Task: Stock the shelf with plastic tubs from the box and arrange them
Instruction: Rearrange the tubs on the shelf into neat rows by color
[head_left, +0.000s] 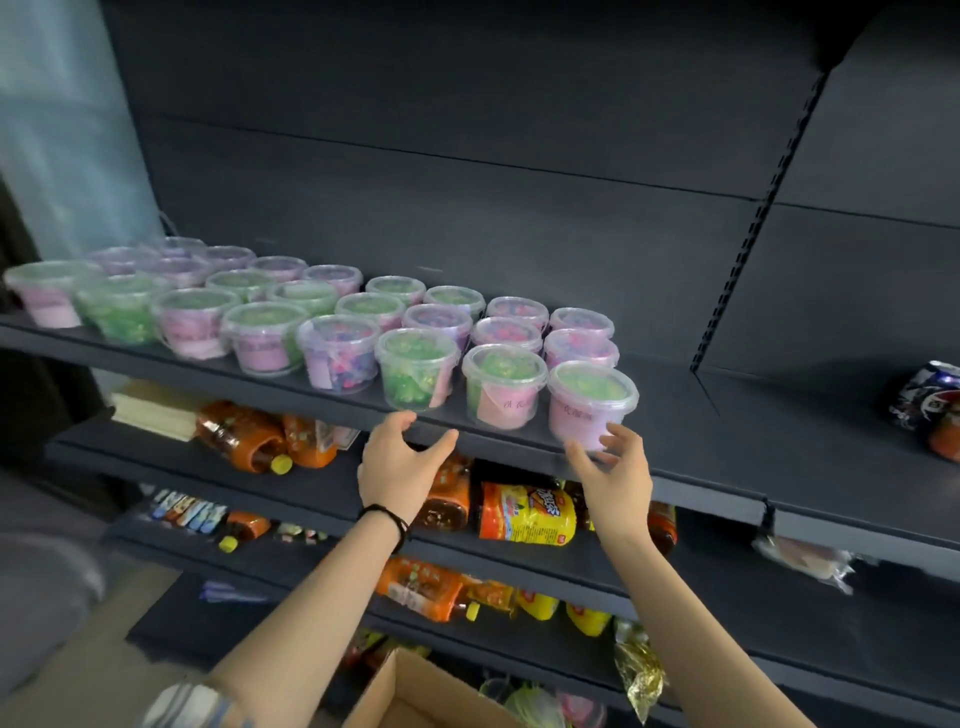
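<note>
Several clear plastic tubs with lids, filled with green, pink and purple contents, stand in rows on the dark shelf. The rightmost front tub has a pink label. My right hand is open, fingertips touching or almost touching this tub's lower edge. My left hand is open just below the shelf's front edge, under a green tub, holding nothing. The cardboard box sits at the bottom, with a few tubs visible beside its flap.
Lower shelves hold orange bottles, yellow snack packs and small packets. A dark snack bag lies at the far right of the tub shelf. The shelf between the tubs and that bag is bare.
</note>
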